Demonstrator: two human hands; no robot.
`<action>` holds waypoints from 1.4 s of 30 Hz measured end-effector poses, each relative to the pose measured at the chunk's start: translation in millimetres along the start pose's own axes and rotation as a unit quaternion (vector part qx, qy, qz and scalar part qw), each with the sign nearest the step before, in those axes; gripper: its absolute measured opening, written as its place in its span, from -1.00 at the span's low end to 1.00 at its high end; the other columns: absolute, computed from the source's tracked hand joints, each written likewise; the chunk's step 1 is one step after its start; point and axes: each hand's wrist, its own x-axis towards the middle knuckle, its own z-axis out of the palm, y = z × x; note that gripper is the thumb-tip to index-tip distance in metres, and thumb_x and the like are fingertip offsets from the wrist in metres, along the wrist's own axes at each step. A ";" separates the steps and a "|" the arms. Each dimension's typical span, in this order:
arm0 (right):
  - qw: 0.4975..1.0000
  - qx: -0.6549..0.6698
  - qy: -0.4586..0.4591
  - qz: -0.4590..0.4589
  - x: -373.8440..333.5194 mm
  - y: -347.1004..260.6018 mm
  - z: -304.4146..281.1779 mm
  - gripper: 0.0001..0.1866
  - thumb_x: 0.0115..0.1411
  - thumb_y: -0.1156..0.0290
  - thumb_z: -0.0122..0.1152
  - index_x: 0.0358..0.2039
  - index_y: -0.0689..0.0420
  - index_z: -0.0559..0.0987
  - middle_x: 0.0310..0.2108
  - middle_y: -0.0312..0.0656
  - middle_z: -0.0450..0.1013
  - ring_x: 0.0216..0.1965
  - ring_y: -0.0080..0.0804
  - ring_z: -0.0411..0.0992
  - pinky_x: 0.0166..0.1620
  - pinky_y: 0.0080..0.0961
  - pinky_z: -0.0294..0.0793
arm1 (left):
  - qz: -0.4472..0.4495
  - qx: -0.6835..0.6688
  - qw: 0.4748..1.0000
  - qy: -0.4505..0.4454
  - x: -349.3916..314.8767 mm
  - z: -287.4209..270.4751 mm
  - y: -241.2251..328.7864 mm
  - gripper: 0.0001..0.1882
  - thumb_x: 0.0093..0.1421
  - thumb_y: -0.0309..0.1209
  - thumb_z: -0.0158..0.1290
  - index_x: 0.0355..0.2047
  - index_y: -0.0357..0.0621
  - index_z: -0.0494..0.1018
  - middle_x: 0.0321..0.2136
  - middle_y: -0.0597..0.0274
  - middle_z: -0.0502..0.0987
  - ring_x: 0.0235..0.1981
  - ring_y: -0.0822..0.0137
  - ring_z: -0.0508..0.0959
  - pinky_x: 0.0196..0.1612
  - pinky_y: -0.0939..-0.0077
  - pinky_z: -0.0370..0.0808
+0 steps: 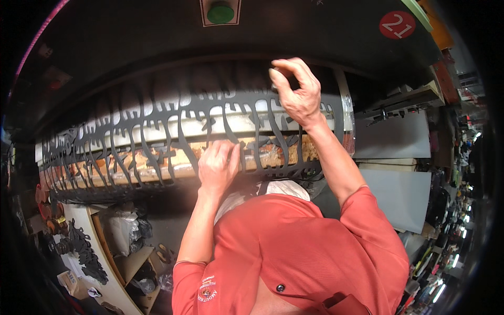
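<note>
A black sheet full of cut-out gaps, like a die-cut web, stretches across a long bed and drapes over its near edge. My left hand rests at the sheet's near part with its fingers curled down and together; what they hold, if anything, is hidden. Raised over the sheet's right end is my right hand, its thumb and forefinger curved with a gap between the tips. Nothing shows between them. Loose black scraps lie beneath the sheet's strips.
A dark machine panel with a green round button overhangs the far side. Grey flat boards sit at the right. Below left, a shelf unit holds plastic bags, and a bunch of black pieces lies beside it.
</note>
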 end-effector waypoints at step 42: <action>0.976 0.066 -0.169 0.124 -159.1 -18.4 -20.4 -0.87 0.26 0.47 0.37 -0.20 0.21 0.74 -0.45 -0.16 0.52 -0.46 -0.38 0.48 -0.35 -0.43 0.46 | -0.017 0.095 0.994 -0.041 -12.3 26.2 72.7 -0.84 0.29 -0.42 0.19 -0.12 -0.07 0.64 -0.30 0.10 0.59 -0.18 0.03 0.58 -0.06 0.08 0.42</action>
